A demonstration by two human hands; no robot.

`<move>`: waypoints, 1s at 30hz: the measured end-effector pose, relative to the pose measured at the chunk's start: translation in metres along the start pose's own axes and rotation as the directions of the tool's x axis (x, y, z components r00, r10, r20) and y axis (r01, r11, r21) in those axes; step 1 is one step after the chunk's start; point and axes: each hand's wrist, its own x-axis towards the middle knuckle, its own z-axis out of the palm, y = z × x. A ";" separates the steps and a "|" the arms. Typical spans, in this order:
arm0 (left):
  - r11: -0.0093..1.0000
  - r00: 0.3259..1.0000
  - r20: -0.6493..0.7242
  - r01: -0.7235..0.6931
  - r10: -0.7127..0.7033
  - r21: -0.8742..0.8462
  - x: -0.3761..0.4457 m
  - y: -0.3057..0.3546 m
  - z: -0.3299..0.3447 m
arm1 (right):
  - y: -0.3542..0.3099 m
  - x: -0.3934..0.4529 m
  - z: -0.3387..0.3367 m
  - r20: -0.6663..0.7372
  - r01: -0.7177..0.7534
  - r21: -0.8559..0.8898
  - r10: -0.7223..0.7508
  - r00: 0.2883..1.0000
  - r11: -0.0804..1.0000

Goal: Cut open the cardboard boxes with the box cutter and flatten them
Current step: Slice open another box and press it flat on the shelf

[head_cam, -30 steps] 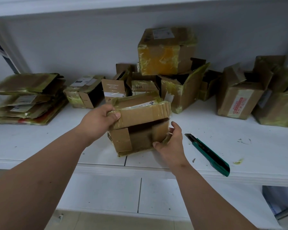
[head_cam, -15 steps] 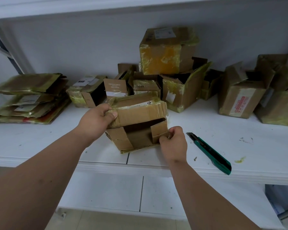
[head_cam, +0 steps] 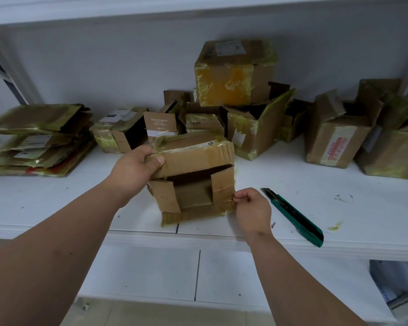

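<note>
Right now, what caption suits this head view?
Left hand holds an opened brown cardboard box; right hand pinches its tape.

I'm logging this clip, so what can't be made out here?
- Head view: the box has a far side that faces away.
- Printed labels on the sealed box are too small to read.
- The right hand pinches at the box's corner; what exactly it pinches is unclear.
</note>
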 end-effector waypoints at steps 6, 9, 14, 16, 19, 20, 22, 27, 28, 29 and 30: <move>0.993 0.997 0.030 -0.080 0.077 0.088 0.004 0.018 0.020 | -0.016 0.001 -0.006 0.005 0.138 -0.329 -0.144 0.990 0.934; 0.984 0.993 0.033 -0.115 0.111 0.134 0.006 0.024 0.028 | -0.023 0.005 -0.003 -0.046 0.199 -0.456 -0.246 0.968 0.868; 0.974 0.988 0.030 -0.154 0.151 0.167 0.009 0.026 0.035 | -0.020 0.019 0.003 0.019 0.190 -0.259 -0.192 0.981 0.947; 0.973 0.992 0.053 -0.122 0.114 0.194 0.008 0.026 0.036 | -0.018 0.019 -0.003 0.010 0.146 -0.137 -0.146 0.989 0.980; 0.960 0.995 0.074 -0.077 0.060 0.269 0.002 0.029 0.039 | -0.014 0.023 -0.013 -0.028 0.018 0.092 -0.015 0.999 0.996; 0.957 0.997 0.048 -0.068 0.057 0.282 0.000 0.030 0.042 | -0.012 0.023 -0.015 -0.004 -0.016 0.158 0.016 1.000 0.987; 0.950 0.997 -0.055 -0.039 0.059 0.311 -0.004 0.029 0.050 | -0.014 0.021 -0.014 0.060 -0.037 0.230 0.023 0.998 0.972; 0.911 0.973 -0.220 0.029 0.068 0.411 -0.006 0.009 0.057 | -0.018 0.018 -0.009 0.171 -0.081 0.389 0.015 0.985 0.918; 0.912 0.971 -0.221 0.013 0.086 0.411 -0.007 0.006 0.055 | -0.018 0.017 -0.009 0.202 -0.105 0.433 0.017 0.979 0.895; 0.912 0.971 -0.215 -0.008 0.105 0.410 -0.007 0.003 0.052 | -0.020 0.015 -0.010 0.237 -0.137 0.480 0.022 0.971 0.866; 0.910 0.971 -0.205 -0.027 0.122 0.414 -0.007 0.002 0.048 | -0.021 0.014 -0.011 0.280 -0.187 0.528 0.039 0.959 0.829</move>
